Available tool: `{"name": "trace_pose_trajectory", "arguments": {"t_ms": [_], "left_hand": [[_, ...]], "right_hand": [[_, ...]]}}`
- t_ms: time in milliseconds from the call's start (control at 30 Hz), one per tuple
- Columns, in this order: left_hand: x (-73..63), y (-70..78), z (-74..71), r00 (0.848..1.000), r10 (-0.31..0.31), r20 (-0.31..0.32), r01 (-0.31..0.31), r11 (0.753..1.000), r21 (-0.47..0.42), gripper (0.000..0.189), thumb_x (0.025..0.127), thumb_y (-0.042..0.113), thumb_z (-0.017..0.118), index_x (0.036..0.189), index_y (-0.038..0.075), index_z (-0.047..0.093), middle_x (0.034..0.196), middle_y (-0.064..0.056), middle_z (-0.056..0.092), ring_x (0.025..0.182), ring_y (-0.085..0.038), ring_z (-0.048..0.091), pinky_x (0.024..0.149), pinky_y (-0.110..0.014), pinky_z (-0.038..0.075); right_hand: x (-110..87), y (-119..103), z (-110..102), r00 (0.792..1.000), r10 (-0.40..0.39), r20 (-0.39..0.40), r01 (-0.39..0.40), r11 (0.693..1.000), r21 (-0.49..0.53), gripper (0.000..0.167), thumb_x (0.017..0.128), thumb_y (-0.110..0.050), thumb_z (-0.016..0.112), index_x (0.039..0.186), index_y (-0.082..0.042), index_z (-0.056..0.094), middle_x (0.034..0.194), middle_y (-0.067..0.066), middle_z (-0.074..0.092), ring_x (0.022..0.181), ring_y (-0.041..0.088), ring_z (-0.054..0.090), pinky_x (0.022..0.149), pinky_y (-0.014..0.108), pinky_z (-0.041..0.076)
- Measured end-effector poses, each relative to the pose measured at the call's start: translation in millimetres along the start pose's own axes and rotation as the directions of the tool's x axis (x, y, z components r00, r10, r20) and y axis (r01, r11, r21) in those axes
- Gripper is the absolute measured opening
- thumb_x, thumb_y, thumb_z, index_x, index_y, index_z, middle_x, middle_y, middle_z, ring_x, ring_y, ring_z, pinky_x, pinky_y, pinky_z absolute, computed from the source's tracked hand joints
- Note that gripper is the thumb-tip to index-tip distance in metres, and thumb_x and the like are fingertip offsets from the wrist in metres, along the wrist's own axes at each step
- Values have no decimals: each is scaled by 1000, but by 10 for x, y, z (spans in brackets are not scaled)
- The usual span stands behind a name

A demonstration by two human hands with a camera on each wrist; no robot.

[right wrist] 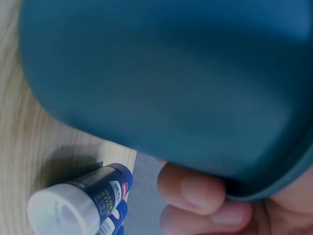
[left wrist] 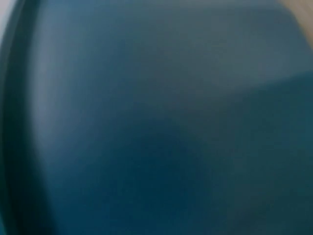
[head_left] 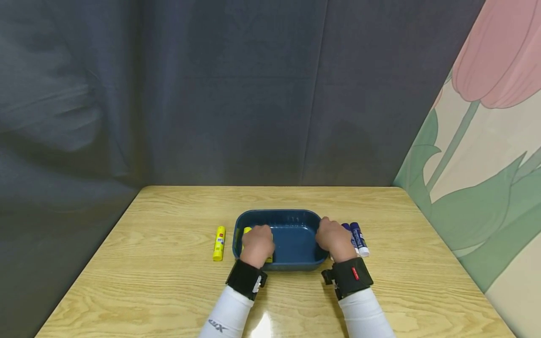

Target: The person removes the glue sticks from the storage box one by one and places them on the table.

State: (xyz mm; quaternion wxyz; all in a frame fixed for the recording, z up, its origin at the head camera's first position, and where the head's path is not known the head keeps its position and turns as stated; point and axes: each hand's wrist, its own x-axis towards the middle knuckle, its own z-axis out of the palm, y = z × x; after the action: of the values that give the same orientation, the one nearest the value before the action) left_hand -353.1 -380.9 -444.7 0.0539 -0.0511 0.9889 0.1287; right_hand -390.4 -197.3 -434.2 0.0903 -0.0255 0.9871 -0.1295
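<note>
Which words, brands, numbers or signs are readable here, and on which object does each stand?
"XTP", stylised, reading uncertain: left sleeve.
Too small: print on the yellow sticks.
Too small: mark on the right wristband's red tag.
Too blurred: labels on the blue sticks.

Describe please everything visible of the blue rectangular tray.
The dark blue, rounded rectangular tray looks like smooth, glossy plastic, with a thin rim. It sits open side up on the light wooden table. The right hand grips its right end. Yellow items show inside, partly hidden by the left hand.
</note>
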Motion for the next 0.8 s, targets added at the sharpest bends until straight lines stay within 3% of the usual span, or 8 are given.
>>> {"name": "trace_pose_trajectory", "arguments": {"t_ms": [133, 400, 800], "left_hand": [[-6, 19, -4, 1000, 10, -24, -9, 1000, 9, 20, 72, 26, 67, 81, 9, 62, 74, -6, 56, 67, -20, 55, 53, -38, 43], [0, 42, 46, 997, 35, -63, -34, 999, 25, 45, 70, 32, 69, 110, 15, 57, 91, -8, 59, 80, -22, 56, 56, -41, 43], [26, 46, 88, 997, 47, -62, -45, 998, 40, 48, 72, 31, 67, 115, 16, 54, 92, -7, 60, 81, -22, 56, 58, -41, 44]], "right_hand": [[4, 0, -3, 1000, -5, -7, 5, 1000, -3, 34, 85, -16, 47, 111, 6, 45, 81, 17, 53, 63, 24, 49, 60, 47, 40], [2, 1, 4, 1000, -2, -3, 2, 1000, -2, 34, 85, -16, 47, 111, 6, 44, 80, 16, 53, 63, 24, 49, 59, 46, 40], [6, 11, 8, 1000, -23, -7, 23, 1000, -6, 34, 85, -14, 46, 111, 7, 45, 86, 20, 54, 66, 25, 50, 57, 45, 40]]}}
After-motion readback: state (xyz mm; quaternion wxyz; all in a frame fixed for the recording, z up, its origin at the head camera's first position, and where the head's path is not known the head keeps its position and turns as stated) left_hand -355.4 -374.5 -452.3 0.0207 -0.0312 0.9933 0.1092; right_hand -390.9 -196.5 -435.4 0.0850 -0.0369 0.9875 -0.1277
